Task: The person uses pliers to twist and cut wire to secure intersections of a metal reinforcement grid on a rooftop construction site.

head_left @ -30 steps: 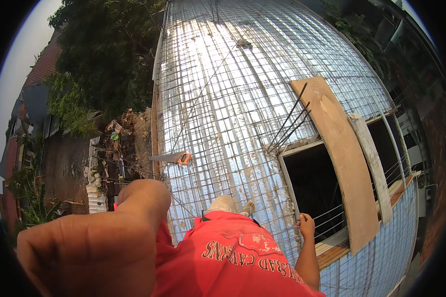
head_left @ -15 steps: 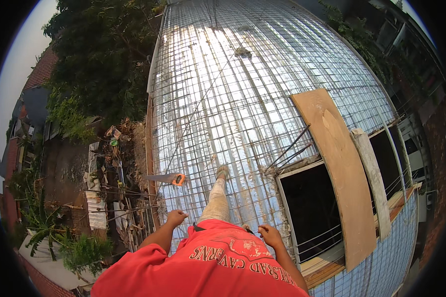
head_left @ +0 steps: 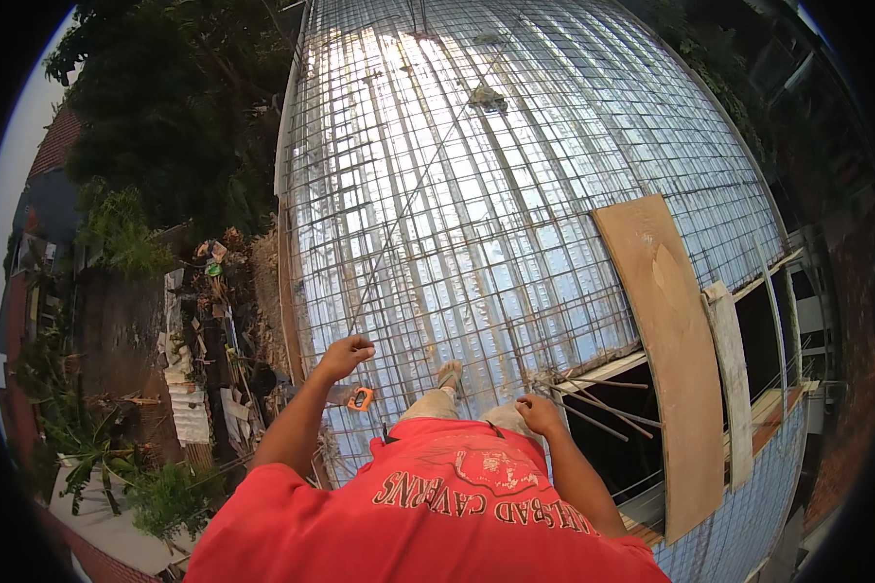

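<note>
My left hand [head_left: 346, 358] hovers over the steel rebar mesh [head_left: 428, 243], its fingers loosely closed with nothing visible in them. Just below that hand lies a handsaw with an orange handle [head_left: 360, 398]; my forearm covers part of its blade. My right hand [head_left: 540, 415] hangs beside my right thigh, near the corner of a dark floor opening [head_left: 603, 452]. Its fingers are curled, and no object shows in them. One sandalled foot [head_left: 450, 374] stands on the mesh over shiny corrugated metal decking.
A long plywood board [head_left: 666, 330] and a narrower grey plank [head_left: 729, 379] lie across the opening. Several bent rebar ends [head_left: 603, 413] stick out over it. Past the deck's left edge [head_left: 284, 253] is a drop to debris [head_left: 190, 398]. A small lump [head_left: 487, 98] sits farther ahead.
My left hand has risen forward over the mesh, and my right hand has moved slightly forward. The saw and opening sit nearer to my body as I step ahead.
</note>
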The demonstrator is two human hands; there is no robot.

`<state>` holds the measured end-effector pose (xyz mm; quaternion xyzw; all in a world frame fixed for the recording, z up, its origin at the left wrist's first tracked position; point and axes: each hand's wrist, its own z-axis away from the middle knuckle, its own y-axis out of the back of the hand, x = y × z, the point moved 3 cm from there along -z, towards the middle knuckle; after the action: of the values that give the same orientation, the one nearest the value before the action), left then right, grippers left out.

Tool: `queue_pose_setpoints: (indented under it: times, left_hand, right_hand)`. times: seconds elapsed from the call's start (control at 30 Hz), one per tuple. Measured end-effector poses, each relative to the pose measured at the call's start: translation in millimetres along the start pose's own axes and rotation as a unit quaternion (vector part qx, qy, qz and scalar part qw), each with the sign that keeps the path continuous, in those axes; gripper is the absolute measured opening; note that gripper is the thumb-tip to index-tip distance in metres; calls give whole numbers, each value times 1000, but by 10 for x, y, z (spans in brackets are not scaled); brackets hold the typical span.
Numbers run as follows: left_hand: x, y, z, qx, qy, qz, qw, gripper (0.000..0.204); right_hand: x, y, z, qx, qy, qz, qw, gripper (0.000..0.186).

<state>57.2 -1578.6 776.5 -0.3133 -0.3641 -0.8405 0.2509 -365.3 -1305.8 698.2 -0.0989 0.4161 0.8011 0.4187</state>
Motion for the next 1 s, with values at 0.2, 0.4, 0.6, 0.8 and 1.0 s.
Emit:
queue_pose_setpoints:
  times: [0.2, 0.4, 0.6, 0.8, 1.0]
  left_hand:
    - [2262, 496, -61, -352, -221, -282, 865, 24]
    - [2737, 691, -66, -428, -159, -330, 826, 30]
    - [3674, 880, -1348, -357, -164, -256, 883, 25]
    - [4261, 774, -2377, -258, -145, -367, 882, 23]
    - [4767, 1692, -2952, -327, -96, -175, 924, 17]
  right_hand:
    - [89, 1041, -945, 81, -86, -105, 987, 32]
    - [727, 1273, -1935, 0, -120, 10, 993, 30]
    - [548, 2285, -3189, -119, -80, 158, 977, 30]
    - [-526, 4327, -4775, 85, -60, -190, 976, 31]
    - [-1189, 5360, -5957, 121, -7, -203, 972, 31]
